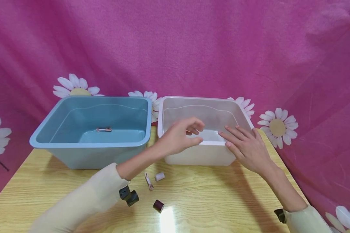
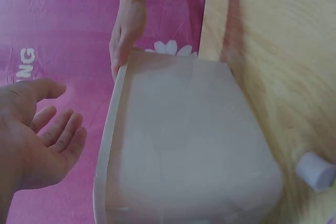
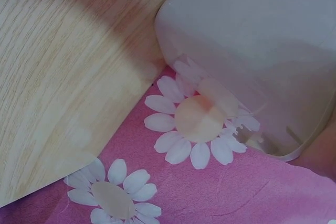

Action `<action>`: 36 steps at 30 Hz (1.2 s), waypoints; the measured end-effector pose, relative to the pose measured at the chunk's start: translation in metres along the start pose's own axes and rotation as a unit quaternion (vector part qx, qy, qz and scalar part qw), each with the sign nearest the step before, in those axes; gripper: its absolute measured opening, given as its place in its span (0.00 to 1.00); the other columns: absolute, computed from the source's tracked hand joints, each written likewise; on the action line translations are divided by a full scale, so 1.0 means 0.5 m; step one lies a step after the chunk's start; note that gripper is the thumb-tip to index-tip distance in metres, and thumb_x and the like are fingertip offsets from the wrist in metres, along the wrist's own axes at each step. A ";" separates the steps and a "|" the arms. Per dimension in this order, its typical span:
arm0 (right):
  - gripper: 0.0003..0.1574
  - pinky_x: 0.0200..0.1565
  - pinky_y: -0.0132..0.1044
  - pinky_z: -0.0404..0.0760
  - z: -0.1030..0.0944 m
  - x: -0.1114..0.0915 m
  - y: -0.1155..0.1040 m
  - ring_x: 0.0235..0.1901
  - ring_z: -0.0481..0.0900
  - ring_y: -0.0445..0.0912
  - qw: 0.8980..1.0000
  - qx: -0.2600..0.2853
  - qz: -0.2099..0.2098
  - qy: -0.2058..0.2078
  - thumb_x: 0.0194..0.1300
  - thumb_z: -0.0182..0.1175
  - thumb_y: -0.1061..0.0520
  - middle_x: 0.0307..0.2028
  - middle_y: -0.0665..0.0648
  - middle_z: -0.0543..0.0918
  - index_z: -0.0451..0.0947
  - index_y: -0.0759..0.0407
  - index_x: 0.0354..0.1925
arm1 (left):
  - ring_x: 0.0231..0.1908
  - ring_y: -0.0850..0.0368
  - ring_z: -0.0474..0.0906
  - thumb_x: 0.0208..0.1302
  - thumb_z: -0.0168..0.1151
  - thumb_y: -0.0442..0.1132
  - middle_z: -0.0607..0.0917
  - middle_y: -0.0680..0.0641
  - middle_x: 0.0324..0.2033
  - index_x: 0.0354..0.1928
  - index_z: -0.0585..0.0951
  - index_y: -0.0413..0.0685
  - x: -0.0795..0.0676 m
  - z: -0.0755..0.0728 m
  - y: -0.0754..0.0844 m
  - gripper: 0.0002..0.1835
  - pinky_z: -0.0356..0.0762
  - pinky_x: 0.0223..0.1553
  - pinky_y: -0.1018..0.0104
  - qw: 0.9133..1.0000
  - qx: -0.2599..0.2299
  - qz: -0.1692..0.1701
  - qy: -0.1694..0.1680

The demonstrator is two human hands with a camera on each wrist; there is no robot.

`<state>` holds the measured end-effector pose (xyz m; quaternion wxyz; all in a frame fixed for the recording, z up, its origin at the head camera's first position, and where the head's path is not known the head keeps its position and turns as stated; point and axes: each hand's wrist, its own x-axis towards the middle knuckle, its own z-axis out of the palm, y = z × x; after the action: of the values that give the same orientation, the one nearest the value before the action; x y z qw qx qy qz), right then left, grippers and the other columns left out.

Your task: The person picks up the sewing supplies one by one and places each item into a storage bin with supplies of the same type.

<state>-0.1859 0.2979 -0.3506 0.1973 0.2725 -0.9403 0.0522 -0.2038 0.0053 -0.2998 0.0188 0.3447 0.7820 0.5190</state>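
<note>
My left hand [image 1: 182,136] is above the front rim of the white plastic bin [image 1: 201,154], its fingers loosely bent and nothing between them. In the left wrist view the same hand [image 2: 42,135] shows a gap between thumb and fingers. At the bin's front right corner lies my right hand [image 1: 248,147], fingers straight and spread over the rim. Only a sliver of that hand [image 3: 323,150] shows in the right wrist view. A white spool [image 1: 159,176] lies on the wooden table, close to a small tied bundle of cord [image 1: 148,181].
Left of the white bin stands a blue bin [image 1: 90,145] with a similar cord bundle [image 1: 103,129] on its floor. A dark maroon spool [image 1: 158,205] lies nearer the front of the table [image 1: 210,200]. Pink flowered cloth [image 1: 192,48] hangs behind.
</note>
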 end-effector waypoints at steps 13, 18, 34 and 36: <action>0.27 0.63 0.71 0.52 0.005 -0.003 0.000 0.66 0.67 0.62 1.000 0.002 0.001 0.000 0.75 0.53 0.44 0.68 0.53 0.72 0.73 0.41 0.69 | 0.47 0.54 0.81 0.62 0.70 0.34 0.85 0.49 0.46 0.52 0.81 0.42 -0.203 0.001 -0.072 0.17 0.79 0.52 0.57 0.997 -0.002 -0.073 0.003; 0.27 0.63 0.72 0.51 0.007 -0.004 0.000 0.66 0.67 0.62 1.000 0.005 0.002 0.000 0.74 0.53 0.44 0.68 0.52 0.72 0.73 0.40 0.69 | 0.51 0.47 0.80 0.64 0.69 0.36 0.84 0.50 0.50 0.53 0.82 0.46 -0.254 0.004 -0.126 0.16 0.77 0.54 0.53 0.992 0.017 -0.123 0.009; 0.27 0.64 0.73 0.49 0.006 -0.005 0.003 0.67 0.66 0.62 1.000 0.016 0.000 0.005 0.75 0.53 0.44 0.69 0.52 0.71 0.72 0.39 0.69 | 0.50 0.46 0.79 0.61 0.71 0.34 0.83 0.43 0.50 0.53 0.81 0.41 -0.274 0.034 -0.219 0.18 0.82 0.40 0.60 0.984 0.061 -0.168 0.009; 0.27 0.63 0.73 0.49 0.006 -0.005 0.004 0.66 0.66 0.62 1.000 0.014 -0.001 0.007 0.75 0.53 0.45 0.68 0.52 0.72 0.72 0.39 0.69 | 0.49 0.48 0.80 0.61 0.71 0.34 0.83 0.43 0.49 0.52 0.81 0.41 -0.274 0.036 -0.224 0.18 0.82 0.42 0.58 0.984 0.061 -0.167 0.008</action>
<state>-0.1859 0.3002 -0.3543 0.2006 0.2759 -0.9376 0.0669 -0.1508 -0.0821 -0.4453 0.0774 0.2056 0.8591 0.4623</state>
